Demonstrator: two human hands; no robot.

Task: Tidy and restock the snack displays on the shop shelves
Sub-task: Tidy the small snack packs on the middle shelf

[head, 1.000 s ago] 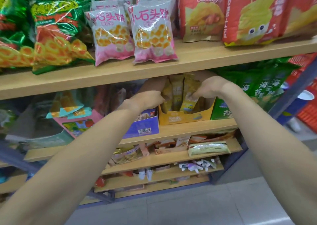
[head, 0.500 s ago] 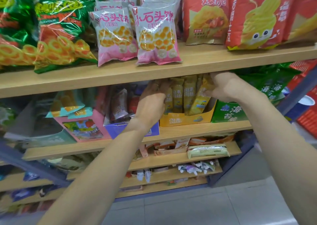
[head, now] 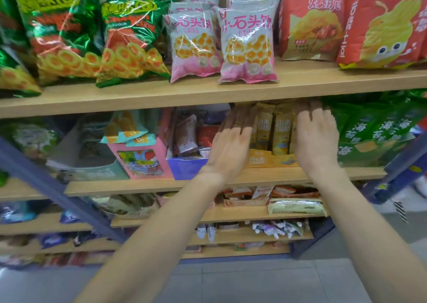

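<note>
A yellow display box (head: 265,160) of several upright yellow snack packets (head: 273,129) stands on the second wooden shelf (head: 161,183). My left hand (head: 231,145) lies flat with straight fingers against the left packets and the box's left side. My right hand (head: 315,136) is spread flat against the right packets. Neither hand grips anything. The fingertips reach into the shadow under the upper shelf (head: 208,92).
A blue box (head: 187,167) of dark packets and a pink box (head: 141,161) stand left of the yellow one, green seaweed packs (head: 379,136) right. Pink-white bags (head: 248,46), green ring-snack bags (head: 92,36) and red crisp bags (head: 346,22) fill the upper shelf. Lower shelves hold small goods.
Both hands let go of the yellow packets and opened flat against them. The view moved closer to the shelf.
</note>
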